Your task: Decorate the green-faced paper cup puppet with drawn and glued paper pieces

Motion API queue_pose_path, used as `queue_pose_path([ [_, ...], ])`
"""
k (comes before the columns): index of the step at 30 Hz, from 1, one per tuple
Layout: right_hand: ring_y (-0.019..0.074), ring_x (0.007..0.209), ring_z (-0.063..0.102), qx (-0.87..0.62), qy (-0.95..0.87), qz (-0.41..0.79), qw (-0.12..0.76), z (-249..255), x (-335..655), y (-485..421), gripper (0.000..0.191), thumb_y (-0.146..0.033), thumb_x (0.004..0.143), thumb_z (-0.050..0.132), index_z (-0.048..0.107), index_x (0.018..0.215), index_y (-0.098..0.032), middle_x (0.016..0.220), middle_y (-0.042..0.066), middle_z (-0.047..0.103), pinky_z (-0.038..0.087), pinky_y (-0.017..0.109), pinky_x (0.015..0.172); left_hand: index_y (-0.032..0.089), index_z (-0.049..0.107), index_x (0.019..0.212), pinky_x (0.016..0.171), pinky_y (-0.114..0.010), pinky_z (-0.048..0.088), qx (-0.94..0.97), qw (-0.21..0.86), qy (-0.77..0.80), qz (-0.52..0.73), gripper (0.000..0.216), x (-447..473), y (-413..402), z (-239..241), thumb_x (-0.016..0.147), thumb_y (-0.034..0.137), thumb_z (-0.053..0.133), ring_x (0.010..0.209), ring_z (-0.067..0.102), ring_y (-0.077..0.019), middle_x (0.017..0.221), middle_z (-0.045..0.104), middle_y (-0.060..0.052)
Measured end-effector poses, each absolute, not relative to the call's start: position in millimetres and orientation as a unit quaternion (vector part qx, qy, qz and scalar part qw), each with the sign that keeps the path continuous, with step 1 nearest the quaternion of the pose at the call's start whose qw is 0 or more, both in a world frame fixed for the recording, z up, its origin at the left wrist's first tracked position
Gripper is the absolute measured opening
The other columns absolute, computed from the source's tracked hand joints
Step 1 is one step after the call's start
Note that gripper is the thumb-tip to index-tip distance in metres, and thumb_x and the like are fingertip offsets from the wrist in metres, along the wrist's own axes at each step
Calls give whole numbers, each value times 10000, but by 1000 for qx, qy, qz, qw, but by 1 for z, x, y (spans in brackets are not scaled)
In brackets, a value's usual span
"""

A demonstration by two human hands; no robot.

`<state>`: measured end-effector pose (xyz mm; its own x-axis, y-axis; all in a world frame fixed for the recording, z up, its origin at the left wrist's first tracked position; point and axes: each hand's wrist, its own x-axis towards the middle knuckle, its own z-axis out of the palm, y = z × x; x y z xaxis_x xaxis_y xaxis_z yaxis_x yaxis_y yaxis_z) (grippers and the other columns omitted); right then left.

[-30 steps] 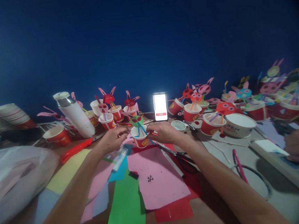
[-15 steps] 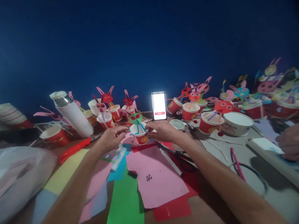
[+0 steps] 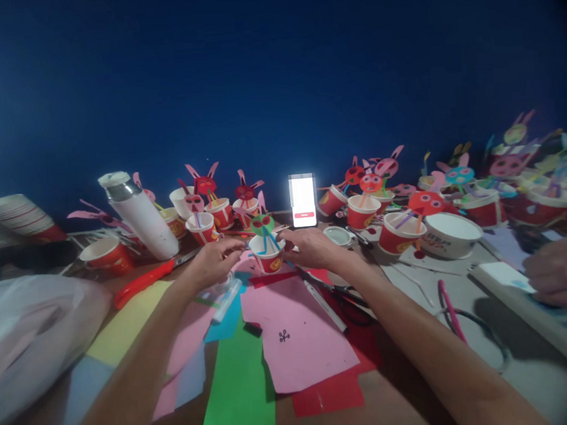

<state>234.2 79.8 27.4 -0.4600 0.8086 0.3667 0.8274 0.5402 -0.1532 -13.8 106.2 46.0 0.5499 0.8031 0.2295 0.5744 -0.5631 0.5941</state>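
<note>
A red-and-white paper cup (image 3: 267,264) stands upright in front of me, between my two hands. Inside it is a green paper rabbit head (image 3: 263,224) on blue strips. My right hand (image 3: 311,247) has its bent fingers against the cup's right side by the rim; the fingertips are partly hidden. At the cup's left, my left hand (image 3: 217,259) is open, its fingers stretched toward the rim with a small gap. Beneath the hands lie a pink paper sheet (image 3: 299,343), a green sheet (image 3: 241,381) and red paper (image 3: 329,397).
Several cups with paper rabbits line the back. A lit phone (image 3: 303,201) stands behind the cup. A white flask (image 3: 142,218), a red-handled knife (image 3: 145,283) and a plastic bag (image 3: 37,346) are at left. Black scissors (image 3: 348,296) lie right; another person's hand (image 3: 566,270) is far right.
The view has shifted slightly. The cup and its green rabbit head have moved a little to the right. Both hands stay beside the cup.
</note>
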Motion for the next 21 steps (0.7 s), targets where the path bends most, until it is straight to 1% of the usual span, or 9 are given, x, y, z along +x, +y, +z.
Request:
queue_pose_path([
  [6, 194, 822, 625, -487, -850, -16, 199, 42, 234, 73, 337, -321, 819, 528, 504, 1129, -191, 897, 33, 688, 375, 263, 639, 180, 659, 958, 652, -233, 500, 848, 226, 411, 248, 284, -9, 102, 48, 790, 303, 466, 739, 646, -157, 897, 707, -31],
  [9, 210, 831, 627, -497, -846, -16, 192, 49, 235, 69, 357, -339, 817, 533, 497, 1143, -198, 908, 34, 689, 378, 269, 635, 169, 655, 974, 629, -237, 504, 844, 223, 421, 248, 310, -7, 100, 49, 786, 322, 463, 725, 649, -163, 947, 703, -47],
  [12, 220, 843, 623, -505, -844, -20, 181, 49, 238, 65, 366, -322, 815, 533, 488, 1157, -200, 949, 53, 679, 385, 280, 649, 166, 652, 980, 592, -237, 505, 838, 219, 436, 243, 332, -6, 99, 49, 776, 348, 464, 711, 655, -172, 967, 700, -59],
  [16, 224, 958, 582, -511, -841, -34, 176, 40, 243, 55, 363, -289, 840, 496, 465, 1187, -187, 1072, 93, 635, 386, 306, 754, 177, 665, 953, 675, -253, 510, 839, 189, 442, 255, 338, -4, 99, 48, 756, 370, 469, 792, 655, -193, 959, 703, -54],
  [18, 225, 1006, 552, -510, -838, -48, 191, 35, 244, 50, 371, -283, 857, 476, 448, 1209, -169, 1119, 114, 607, 366, 327, 813, 172, 669, 947, 655, -256, 513, 837, 193, 448, 250, 355, -3, 97, 46, 741, 389, 478, 774, 656, -200, 939, 706, -59],
  [21, 219, 1007, 532, -496, -829, -81, 246, 29, 245, 41, 327, -281, 868, 469, 480, 1165, -147, 1106, 123, 600, 341, 344, 842, 170, 657, 977, 610, -249, 513, 829, 204, 462, 238, 375, -1, 94, 45, 732, 399, 490, 733, 652, -198, 874, 715, -53],
])
